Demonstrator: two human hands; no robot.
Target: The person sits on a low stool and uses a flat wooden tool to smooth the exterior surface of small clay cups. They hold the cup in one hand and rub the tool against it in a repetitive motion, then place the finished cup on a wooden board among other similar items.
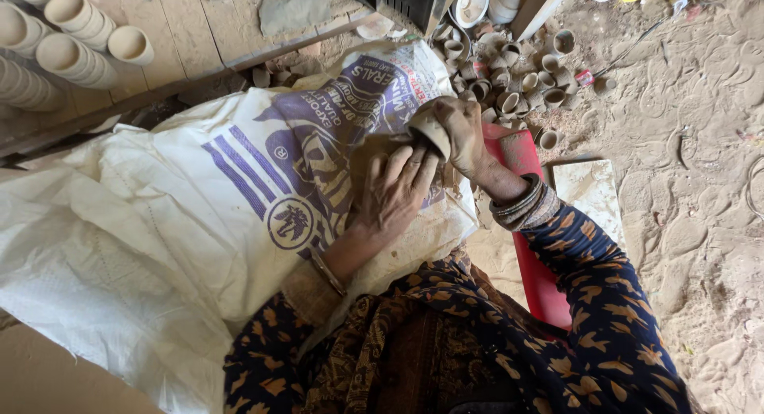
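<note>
- Two hands I see: left hand (395, 193) flat, fingers spread on one white sack (183, 215).
- Right hand (460, 133) closed round one clay cup (430, 132).
- Four cup stacks (76, 40) far left.

Right hand (461, 136) grips a small clay cup (430, 132) over the white printed sack (199, 199); left hand (395, 193) lies flat just below at six o'clock; loose clay cups (517, 80) heaped at one o'clock.

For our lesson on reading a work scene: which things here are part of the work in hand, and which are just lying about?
In use:
right hand, fingers around a small clay cup
left hand, flat on the white printed sack

Lying about:
stacked clay cups on the boards
loose cups on the sandy ground
red mat
pale slab
</note>
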